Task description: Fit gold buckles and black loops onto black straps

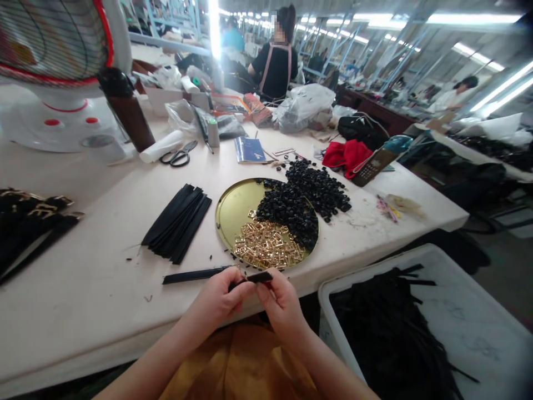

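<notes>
Both hands meet at the table's near edge, just below a round gold tray [227,208]. My left hand [227,291] is closed on a black strap [258,277], its fingers curled around it. Pinched at the strap's other end is my right hand [281,297]. A small gold glint shows near the left fingertips, too small to name. On the tray lie a heap of gold buckles [268,244] and a heap of small black pieces [287,208]. Another black strap [194,275] rests flat left of my hands, with a stack of black straps [179,222] behind it.
A white bin [470,316] of black straps stands at the right, beside the table. More black pieces [322,191] spill behind the tray. Scissors [180,155], a blue booklet [250,150], a brown bottle [129,114] and a fan [54,105] stand farther back. A person [277,64] sits beyond.
</notes>
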The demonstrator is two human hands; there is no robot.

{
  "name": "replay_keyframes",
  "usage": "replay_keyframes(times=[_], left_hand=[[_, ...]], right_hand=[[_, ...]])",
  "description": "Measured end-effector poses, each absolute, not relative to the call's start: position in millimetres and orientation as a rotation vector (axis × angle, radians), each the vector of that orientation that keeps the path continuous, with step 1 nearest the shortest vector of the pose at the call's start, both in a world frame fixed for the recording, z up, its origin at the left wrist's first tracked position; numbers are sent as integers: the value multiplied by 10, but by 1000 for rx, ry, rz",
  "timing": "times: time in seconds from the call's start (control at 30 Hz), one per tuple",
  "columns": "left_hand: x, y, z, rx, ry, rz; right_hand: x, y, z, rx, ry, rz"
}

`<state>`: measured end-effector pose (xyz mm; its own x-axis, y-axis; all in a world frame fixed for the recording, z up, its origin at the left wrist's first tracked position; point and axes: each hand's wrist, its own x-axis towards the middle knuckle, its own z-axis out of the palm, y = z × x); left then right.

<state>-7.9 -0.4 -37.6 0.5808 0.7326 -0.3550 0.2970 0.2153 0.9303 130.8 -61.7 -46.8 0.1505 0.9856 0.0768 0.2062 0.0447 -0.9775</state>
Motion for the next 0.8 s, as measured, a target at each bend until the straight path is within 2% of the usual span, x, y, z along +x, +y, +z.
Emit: replay_keyframes(times=[0.17,0.33,0.47,0.53,0.7,0.8], left_hand=[[-46,34,-416,1452,890,391],[43,97,-399,1501,967,367],[68,157,-396,1510,970,359],[67,189,-380,1525,987,369],[157,263,-292,1544,984,489],[209,266,-256,1593,1002,530]], right_hand=[[1745,-457,-400,-1484,-1598,895],[2402,81,-520,-2210,-1724,169],[2571,351,-583,-2463,-1868,25],[2543,346,-562,-2319,-1772,148],[2210,103,-471,-1532,-1017,1144],[1923,-46,-455,-1194,-642,1482]])
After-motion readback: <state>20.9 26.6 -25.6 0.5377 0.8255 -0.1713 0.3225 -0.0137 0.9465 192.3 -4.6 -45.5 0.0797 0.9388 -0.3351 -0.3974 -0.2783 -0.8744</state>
